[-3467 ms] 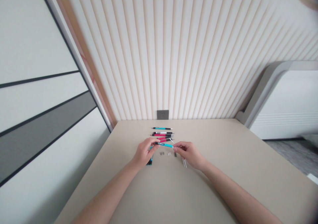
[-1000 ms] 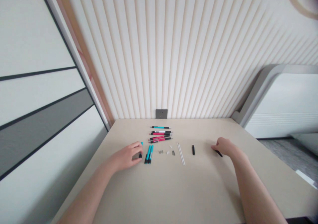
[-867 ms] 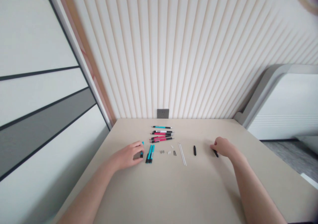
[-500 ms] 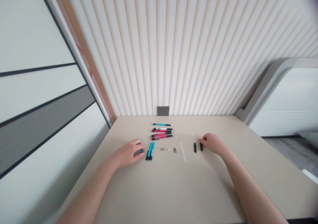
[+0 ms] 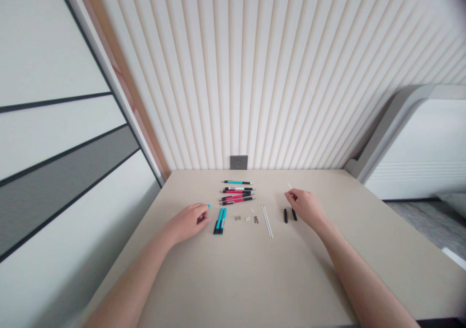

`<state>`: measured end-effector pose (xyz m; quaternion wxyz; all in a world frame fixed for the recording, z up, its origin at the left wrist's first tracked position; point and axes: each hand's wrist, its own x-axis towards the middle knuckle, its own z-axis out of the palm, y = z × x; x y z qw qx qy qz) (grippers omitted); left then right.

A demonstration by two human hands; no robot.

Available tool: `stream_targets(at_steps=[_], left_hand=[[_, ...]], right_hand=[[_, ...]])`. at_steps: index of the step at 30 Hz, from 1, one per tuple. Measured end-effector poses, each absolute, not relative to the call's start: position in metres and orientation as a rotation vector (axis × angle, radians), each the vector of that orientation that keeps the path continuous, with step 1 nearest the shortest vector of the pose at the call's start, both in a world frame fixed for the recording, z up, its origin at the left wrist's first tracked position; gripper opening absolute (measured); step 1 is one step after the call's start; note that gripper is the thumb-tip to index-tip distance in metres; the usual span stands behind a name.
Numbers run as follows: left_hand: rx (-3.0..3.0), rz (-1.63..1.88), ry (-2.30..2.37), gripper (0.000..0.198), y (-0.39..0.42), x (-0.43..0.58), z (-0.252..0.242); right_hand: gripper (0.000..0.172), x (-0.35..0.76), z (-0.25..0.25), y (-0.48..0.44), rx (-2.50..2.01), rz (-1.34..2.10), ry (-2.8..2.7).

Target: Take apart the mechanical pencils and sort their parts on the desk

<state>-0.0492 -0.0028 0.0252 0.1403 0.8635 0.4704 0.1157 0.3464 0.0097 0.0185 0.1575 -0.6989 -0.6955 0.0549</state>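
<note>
My left hand (image 5: 189, 220) rests on the beige table (image 5: 255, 279), its fingers closed on a teal pen barrel whose tip (image 5: 208, 205) sticks out. Two teal barrels (image 5: 220, 221) lie just to its right. My right hand (image 5: 306, 205) is raised slightly and pinches a thin white refill (image 5: 290, 186). Two small black pen pieces (image 5: 290, 215) lie by its fingers. Two white refills (image 5: 267, 221) lie in the middle. Several tiny grey and white parts (image 5: 246, 218) lie between the barrels and the refills.
A row of assembled teal, white and pink pens (image 5: 237, 192) lies at the back, below a grey wall socket (image 5: 238, 162). A white cabinet (image 5: 418, 148) stands at the right. The table's left edge drops beside a panelled wall (image 5: 54, 139).
My right hand has brought a black piece in from the right, laid it beside the other, and now pinches a white refill. My left hand set the teal barrel down and still holds it.
</note>
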Motion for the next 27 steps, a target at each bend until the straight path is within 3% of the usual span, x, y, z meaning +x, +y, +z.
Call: stream_targets(at_steps=[9, 27], left_hand=[[2.372, 0.281, 1.379, 0.009, -0.006, -0.045, 0.031], [2.545, 0.244, 1.262, 0.032, 0.001, -0.053, 0.019]], right_hand=[[0.028, 0.28, 0.015, -0.004, -1.676, 0.327, -2.209], [0.022, 0.246, 0.017, 0.003, -1.753, 0.307, -2.345]])
